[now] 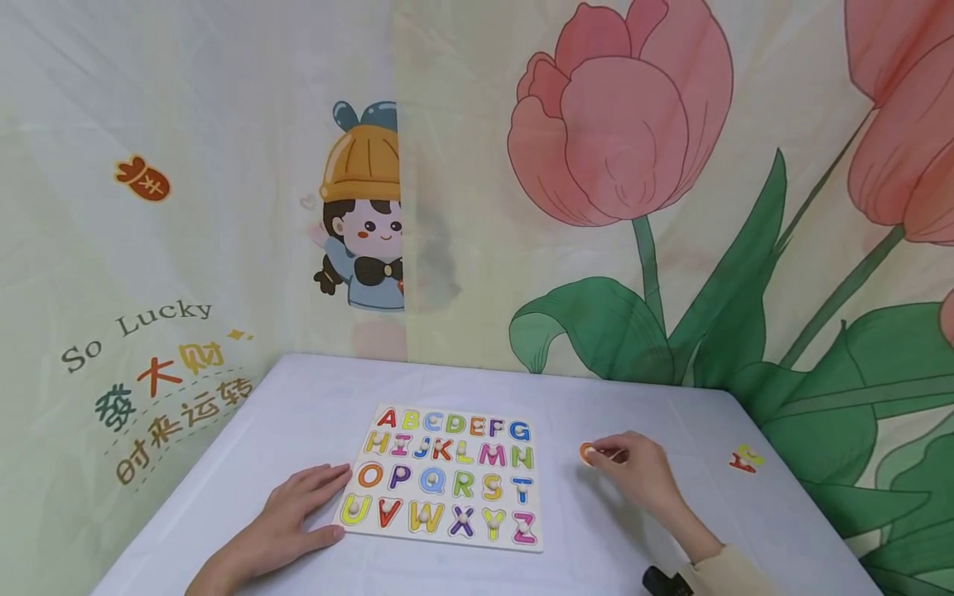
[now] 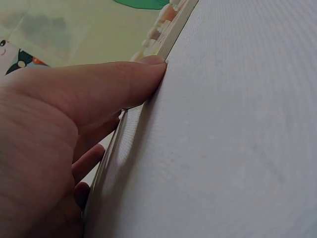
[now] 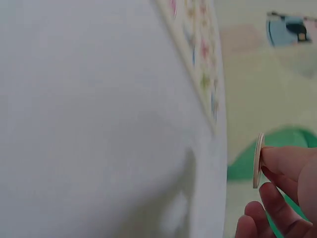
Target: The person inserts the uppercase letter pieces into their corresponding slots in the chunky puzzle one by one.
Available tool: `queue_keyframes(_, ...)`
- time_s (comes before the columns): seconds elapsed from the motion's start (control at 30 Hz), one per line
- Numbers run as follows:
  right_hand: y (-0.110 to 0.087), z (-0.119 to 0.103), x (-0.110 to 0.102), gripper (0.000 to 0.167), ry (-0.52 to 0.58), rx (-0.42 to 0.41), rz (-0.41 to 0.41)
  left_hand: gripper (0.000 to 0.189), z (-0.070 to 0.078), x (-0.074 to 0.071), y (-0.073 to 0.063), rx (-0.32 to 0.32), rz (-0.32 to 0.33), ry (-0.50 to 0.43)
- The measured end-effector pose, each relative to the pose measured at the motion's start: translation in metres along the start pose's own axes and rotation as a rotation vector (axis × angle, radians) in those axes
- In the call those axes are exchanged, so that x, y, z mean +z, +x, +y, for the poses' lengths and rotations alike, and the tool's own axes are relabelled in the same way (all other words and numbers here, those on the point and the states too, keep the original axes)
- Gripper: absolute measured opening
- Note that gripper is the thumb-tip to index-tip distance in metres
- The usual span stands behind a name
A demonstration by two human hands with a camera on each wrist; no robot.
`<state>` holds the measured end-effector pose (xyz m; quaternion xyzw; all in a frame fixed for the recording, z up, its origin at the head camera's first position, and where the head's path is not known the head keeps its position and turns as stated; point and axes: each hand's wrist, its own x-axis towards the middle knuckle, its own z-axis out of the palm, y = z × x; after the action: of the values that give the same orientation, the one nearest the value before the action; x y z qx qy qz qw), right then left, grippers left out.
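The wooden alphabet puzzle board (image 1: 440,534) lies on the white table, with colourful letters A to Z in rows, most with a small round knob. My left hand (image 1: 286,517) rests at the board's left side, fingers extended along the edge. In the left wrist view the thumb (image 2: 133,82) touches the board's edge. To the right of the board, my right hand (image 1: 633,468) pinches a small orange letter piece (image 1: 586,453) above the table. The right wrist view shows this thin wooden piece (image 3: 258,161) edge-on at the fingertips, its letter hidden.
Red and yellow-green letter pieces (image 1: 746,459) lie close together near the table's right edge. Behind the table (image 1: 328,397) hangs a printed curtain (image 1: 462,165) with tulips and a cartoon figure. A black device (image 1: 666,581) sits at my right wrist.
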<state>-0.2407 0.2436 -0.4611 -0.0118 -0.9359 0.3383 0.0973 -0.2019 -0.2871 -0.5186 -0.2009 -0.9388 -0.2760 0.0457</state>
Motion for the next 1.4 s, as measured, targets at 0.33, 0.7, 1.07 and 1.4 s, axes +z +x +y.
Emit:
queue_keyframes(0.33,0.001,-0.096,0.085,0.01,0.113,-0.167,-0.147,0.078,-0.002,0.001,-0.002,0.005,0.002,0.011)
queue_keyframes(0.7,-0.006,-0.161,0.144,0.006,0.224,-0.228,-0.283,0.075,-0.005,0.002,-0.004,0.081,0.075,0.06)
queue_keyframes(1.07,-0.01,-0.199,0.185,0.004,0.221,-0.217,-0.296,0.074,-0.009,0.003,-0.003,0.108,0.092,0.078)
queue_keyframes(1.4,-0.01,-0.205,0.205,0.004,0.223,-0.18,-0.299,0.074,-0.009,0.004,-0.001,0.085,0.066,0.044)
